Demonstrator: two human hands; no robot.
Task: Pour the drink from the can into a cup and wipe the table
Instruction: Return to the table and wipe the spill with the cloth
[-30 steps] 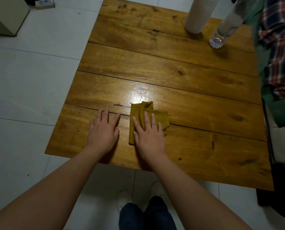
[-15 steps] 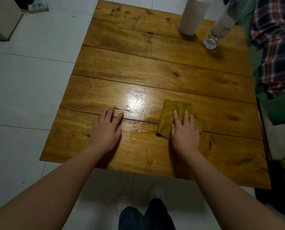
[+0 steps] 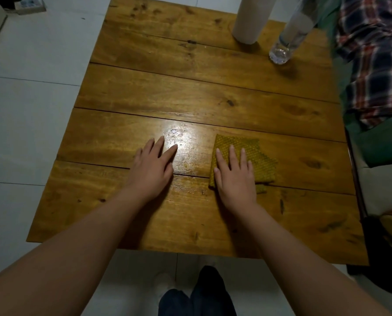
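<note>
A folded mustard-yellow cloth (image 3: 256,153) lies on the wooden plank table (image 3: 190,92), right of the middle. My right hand (image 3: 234,176) presses flat on the cloth's near left part, fingers straight. Flat on the bare wood to its left rests my left hand (image 3: 152,167), fingers spread, beside a shiny wet-looking patch (image 3: 181,142). At the far edge stand a tall white cup (image 3: 250,19) and a clear bottle (image 3: 290,37). No can is in view.
White tiled floor surrounds the table on the left and near sides. A plaid cloth (image 3: 372,60) and green fabric (image 3: 381,142) lie against the table's right edge. My legs and feet (image 3: 197,293) stand just before the near edge.
My right hand has slid the cloth to the right across the table, away from my left hand. The left hand has stayed flat in nearly the same spot.
</note>
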